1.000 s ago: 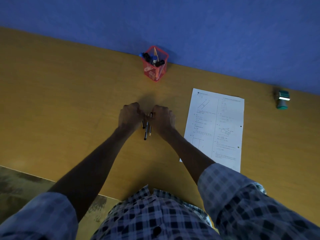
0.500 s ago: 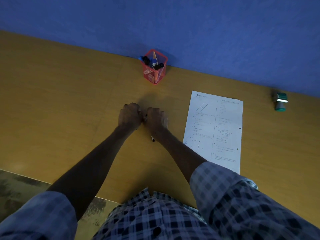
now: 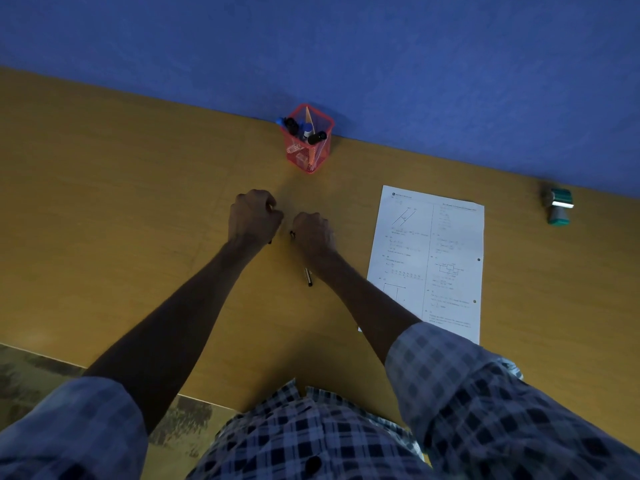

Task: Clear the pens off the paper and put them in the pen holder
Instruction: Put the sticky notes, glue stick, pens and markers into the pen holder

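A red mesh pen holder (image 3: 307, 150) stands by the blue wall with several pens and markers in it. A printed white paper (image 3: 429, 261) lies to its right with no pens on it. My right hand (image 3: 313, 233) is closed on pens; a dark pen end (image 3: 308, 276) sticks out below the wrist and a tip shows at the thumb. My left hand (image 3: 254, 216) is closed just left of it, a small dark tip showing under its heel. The two hands are a little apart, in front of the holder.
The wooden desk (image 3: 104, 202) runs along the blue wall. A green and grey stamp (image 3: 558, 206) lies at the far right. The desk's near edge sits at my body, with floor at lower left.
The hands were touching around a bundle of pens. They have drawn apart, the left rising slightly towards the holder; the pens' lower ends are now mostly hidden under my right wrist.
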The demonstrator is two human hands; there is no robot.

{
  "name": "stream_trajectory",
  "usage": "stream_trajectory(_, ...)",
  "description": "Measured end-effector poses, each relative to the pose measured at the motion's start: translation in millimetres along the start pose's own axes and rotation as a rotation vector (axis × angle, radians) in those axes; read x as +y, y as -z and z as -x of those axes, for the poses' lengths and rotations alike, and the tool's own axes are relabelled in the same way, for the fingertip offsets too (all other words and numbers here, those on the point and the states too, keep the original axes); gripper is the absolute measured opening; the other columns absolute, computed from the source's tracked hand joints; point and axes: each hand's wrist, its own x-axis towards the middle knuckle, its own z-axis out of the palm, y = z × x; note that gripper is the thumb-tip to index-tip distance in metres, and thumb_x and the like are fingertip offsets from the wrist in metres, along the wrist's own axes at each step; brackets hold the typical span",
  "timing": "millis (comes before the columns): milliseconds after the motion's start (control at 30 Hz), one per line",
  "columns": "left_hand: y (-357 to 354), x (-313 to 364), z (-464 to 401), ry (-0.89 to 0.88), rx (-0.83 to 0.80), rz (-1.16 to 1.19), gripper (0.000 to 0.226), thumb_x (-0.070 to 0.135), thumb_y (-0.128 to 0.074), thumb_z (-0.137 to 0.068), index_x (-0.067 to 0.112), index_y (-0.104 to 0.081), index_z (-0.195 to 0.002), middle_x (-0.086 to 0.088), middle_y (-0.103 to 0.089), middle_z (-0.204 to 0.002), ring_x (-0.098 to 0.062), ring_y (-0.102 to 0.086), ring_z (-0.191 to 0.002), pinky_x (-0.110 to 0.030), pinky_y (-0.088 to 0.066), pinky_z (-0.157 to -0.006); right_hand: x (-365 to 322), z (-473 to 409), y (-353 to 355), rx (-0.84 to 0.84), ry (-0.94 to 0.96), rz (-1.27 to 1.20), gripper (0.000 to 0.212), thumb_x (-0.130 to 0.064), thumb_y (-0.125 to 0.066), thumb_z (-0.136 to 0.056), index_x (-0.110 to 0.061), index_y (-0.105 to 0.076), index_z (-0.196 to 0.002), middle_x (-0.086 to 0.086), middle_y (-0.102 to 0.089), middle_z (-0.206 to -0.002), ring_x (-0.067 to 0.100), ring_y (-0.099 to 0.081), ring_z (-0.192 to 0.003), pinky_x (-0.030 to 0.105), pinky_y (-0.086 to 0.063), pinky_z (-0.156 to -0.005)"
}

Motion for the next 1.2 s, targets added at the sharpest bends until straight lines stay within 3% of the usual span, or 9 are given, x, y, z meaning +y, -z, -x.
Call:
stream_trajectory(167,19,9,-19,-0.038,0.1,0.048,0.027,0.014,-0.068,-0.079,0.006,-0.073,-0.104,-0.014,-0.075,-0.094,-0.028,-0.071,-0.082,-0.033,-0.055,-0.074,10,-13,28,0.065,0.06,-0.278,0.019,-0.004,-0.069,-0.079,0.001,-0.075,-0.096,0.018,-0.072,-0.099,0.032,-0.069,-0.09,0.04,-0.056,-0.08)
stream_trajectory(300,40,23,-39,-0.124,0.215,0.103,0.026,0.014,-0.067,-0.078,0.006,-0.074,-0.102,-0.012,-0.075,-0.095,-0.026,-0.071,-0.083,-0.029,-0.053,-0.076,14,-22,66,0.214,0.145,-0.445,0.013,-0.004,-0.074,-0.078,0.003,-0.076,-0.089,0.018,-0.074,-0.087,0.029,-0.07,-0.078,0.045,-0.056,-0.078)
stream_trajectory(400,61,40,-60,-0.204,0.312,0.186,0.024,0.014,-0.065,-0.077,0.005,-0.073,-0.098,-0.012,-0.075,-0.093,-0.023,-0.071,-0.084,-0.029,-0.055,-0.078,12,-36,98,0.373,0.165,-0.525,0.012,-0.01,-0.076,-0.077,-0.003,-0.077,-0.087,0.012,-0.075,-0.083,0.018,-0.07,-0.075,0.036,-0.057,-0.074)
stream_trajectory(533,87,67,-89,-0.307,0.367,0.321,0.024,0.014,-0.059,-0.08,0.003,-0.07,-0.097,-0.003,-0.07,-0.087,-0.008,-0.064,-0.077,-0.015,-0.051,-0.07,14,-63,145,0.566,0.178,-0.679,0.022,-0.005,-0.07,-0.081,-0.003,-0.071,-0.103,0.007,-0.074,-0.086,0.02,-0.073,-0.08,0.027,-0.059,-0.075)
stream_trajectory(600,94,78,-101,-0.359,0.37,0.359,0.024,0.011,-0.057,-0.082,-0.001,-0.069,-0.099,-0.001,-0.064,-0.085,-0.008,-0.062,-0.078,-0.009,-0.048,-0.067,16,-76,163,0.63,0.235,-0.66,0.027,-0.003,-0.067,-0.084,-0.003,-0.069,-0.111,0.009,-0.072,-0.087,0.02,-0.071,-0.081,0.03,-0.059,-0.078)
stream_trajectory(700,94,89,-119,-0.401,0.36,0.362,0.024,0.009,-0.054,-0.084,-0.004,-0.068,-0.101,-0.002,-0.061,-0.087,-0.009,-0.06,-0.081,-0.006,-0.046,-0.069,15,-93,177,0.702,0.292,-0.563,0.022,-0.002,-0.062,-0.086,0.0,-0.07,-0.107,0.006,-0.07,-0.091,0.016,-0.068,-0.084,0.03,-0.059,-0.075)
stream_trajectory(1033,55,87,-146,-0.381,0.281,0.372,0.02,0.006,-0.056,-0.082,-0.001,-0.069,-0.096,-0.009,-0.071,-0.091,-0.011,-0.066,-0.083,-0.015,-0.055,-0.071,12,-113,147,0.727,0.424,-0.303,0.016,-0.001,-0.05,-0.092,0.005,-0.064,-0.098,0.017,-0.066,-0.091,0.026,-0.065,-0.082,0.047,-0.054,-0.075)
stream_trajectory(1200,45,77,-145,-0.36,0.259,0.367,0.021,0.009,-0.058,-0.082,0.002,-0.07,-0.097,-0.004,-0.072,-0.093,-0.01,-0.067,-0.086,-0.02,-0.057,-0.077,20,-114,125,0.707,0.419,-0.288,0.016,-0.003,-0.051,-0.093,0.003,-0.065,-0.1,0.016,-0.067,-0.093,0.026,-0.065,-0.084,0.045,-0.053,-0.073)
